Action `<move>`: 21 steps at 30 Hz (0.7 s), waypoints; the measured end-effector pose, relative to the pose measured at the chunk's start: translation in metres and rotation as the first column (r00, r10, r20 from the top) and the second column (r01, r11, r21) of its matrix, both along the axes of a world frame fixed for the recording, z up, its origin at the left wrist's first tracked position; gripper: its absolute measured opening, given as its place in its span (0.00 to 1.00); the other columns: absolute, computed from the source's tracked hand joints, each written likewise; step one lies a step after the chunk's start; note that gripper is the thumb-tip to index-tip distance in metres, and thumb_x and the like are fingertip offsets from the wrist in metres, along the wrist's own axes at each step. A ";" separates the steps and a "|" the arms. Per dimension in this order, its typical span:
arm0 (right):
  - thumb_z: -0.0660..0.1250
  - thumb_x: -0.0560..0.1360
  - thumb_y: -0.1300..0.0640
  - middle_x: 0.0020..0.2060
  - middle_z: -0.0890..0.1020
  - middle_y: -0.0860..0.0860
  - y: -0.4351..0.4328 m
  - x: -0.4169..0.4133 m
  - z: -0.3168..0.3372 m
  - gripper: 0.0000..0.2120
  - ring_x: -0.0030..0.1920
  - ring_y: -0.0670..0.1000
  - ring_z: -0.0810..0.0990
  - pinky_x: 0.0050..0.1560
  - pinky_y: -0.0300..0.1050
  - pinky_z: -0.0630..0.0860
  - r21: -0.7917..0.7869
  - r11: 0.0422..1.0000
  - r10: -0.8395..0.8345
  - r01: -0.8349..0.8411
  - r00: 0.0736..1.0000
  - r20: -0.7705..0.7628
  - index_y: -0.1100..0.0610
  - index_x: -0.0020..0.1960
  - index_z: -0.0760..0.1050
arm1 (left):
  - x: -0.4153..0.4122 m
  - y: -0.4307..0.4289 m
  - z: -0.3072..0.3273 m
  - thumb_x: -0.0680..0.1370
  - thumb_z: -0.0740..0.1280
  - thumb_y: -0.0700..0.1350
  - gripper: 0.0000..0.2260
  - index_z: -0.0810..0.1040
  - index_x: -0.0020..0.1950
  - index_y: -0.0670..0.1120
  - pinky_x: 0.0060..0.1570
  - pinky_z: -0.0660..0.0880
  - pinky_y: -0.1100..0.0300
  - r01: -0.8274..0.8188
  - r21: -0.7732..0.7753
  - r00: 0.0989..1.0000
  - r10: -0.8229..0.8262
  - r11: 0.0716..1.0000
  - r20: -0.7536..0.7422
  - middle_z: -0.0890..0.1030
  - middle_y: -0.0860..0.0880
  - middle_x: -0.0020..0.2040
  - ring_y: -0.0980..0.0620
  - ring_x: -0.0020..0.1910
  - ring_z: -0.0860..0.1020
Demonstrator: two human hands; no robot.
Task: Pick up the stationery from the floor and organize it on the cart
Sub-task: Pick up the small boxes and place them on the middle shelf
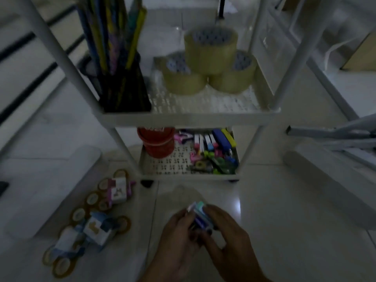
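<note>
A white tiered cart [191, 117] stands ahead of me. Its upper shelf carries a black holder of pencils [124, 88] and three brown packing tape rolls [209, 62]. The lower shelf [189, 176] has a red tub [156, 142] and a pile of coloured staplers, clips and small tape pieces [215, 151]. Low in the view, my left hand [179, 239] and my right hand [227, 237] together grip a bundle of small stationery items [200, 217] with purple and teal parts. On the floor at left lie several small tape rolls and packaged tape dispensers [97, 222].
A pale flat board [50, 192] lies on the tiled floor at left. Grey metal frame parts [333, 135] jut in from the right. White drawers or shelving [274, 37] stand behind the cart, and a cardboard box [360, 53] sits at far right.
</note>
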State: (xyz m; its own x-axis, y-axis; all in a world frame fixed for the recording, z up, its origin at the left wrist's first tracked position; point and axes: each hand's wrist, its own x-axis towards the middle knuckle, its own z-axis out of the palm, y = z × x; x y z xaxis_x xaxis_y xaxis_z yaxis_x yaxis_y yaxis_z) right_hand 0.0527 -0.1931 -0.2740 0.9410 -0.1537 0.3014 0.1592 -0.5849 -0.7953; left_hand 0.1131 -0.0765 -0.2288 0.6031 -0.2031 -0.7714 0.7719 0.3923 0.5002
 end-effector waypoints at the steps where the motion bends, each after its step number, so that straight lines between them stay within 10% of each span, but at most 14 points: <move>1: 0.72 0.72 0.49 0.64 0.77 0.47 0.001 0.004 0.003 0.25 0.64 0.43 0.75 0.61 0.40 0.75 -0.024 0.999 0.025 -0.025 1.000 0.007 0.47 0.68 0.72 | 0.005 0.004 0.007 0.76 0.67 0.41 0.07 0.82 0.52 0.43 0.46 0.79 0.45 0.019 0.031 1.000 -0.020 0.999 0.012 0.83 0.38 0.47 0.40 0.42 0.82; 8: 0.75 0.69 0.56 0.60 0.79 0.47 0.010 0.049 0.053 0.26 0.62 0.35 0.72 0.61 0.25 0.67 -0.188 0.981 0.091 -0.056 0.979 0.183 0.48 0.66 0.74 | 0.032 0.027 0.063 0.75 0.69 0.41 0.10 0.80 0.56 0.43 0.40 0.79 0.48 -0.004 -0.002 0.995 0.005 1.000 0.102 0.85 0.39 0.47 0.41 0.42 0.84; 21: 0.75 0.68 0.57 0.59 0.79 0.52 0.004 0.091 0.153 0.25 0.60 0.45 0.77 0.61 0.32 0.72 -0.265 0.964 0.153 -0.036 0.886 0.438 0.59 0.63 0.75 | 0.051 0.043 0.152 0.72 0.67 0.46 0.16 0.81 0.57 0.41 0.49 0.80 0.45 0.075 -0.151 0.896 0.000 0.986 0.444 0.83 0.37 0.53 0.45 0.46 0.83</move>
